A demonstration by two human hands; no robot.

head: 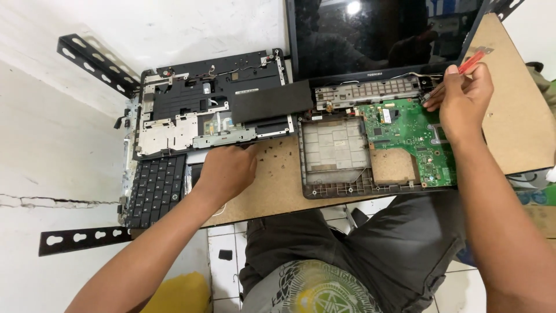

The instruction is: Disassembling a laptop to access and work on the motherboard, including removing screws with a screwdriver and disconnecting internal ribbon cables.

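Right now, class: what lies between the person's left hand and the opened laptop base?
In the head view, small dark screws scattered on bare board between the left hand and the laptop base.

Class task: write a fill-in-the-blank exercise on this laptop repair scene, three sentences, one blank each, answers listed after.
1. The right hand holds a screwdriver with a ____ handle.
2. The circuit board in the laptop base is ____ in colour.
3. The left hand rests on the wooden board, just right of the detached ____.

Answers: red; green; keyboard
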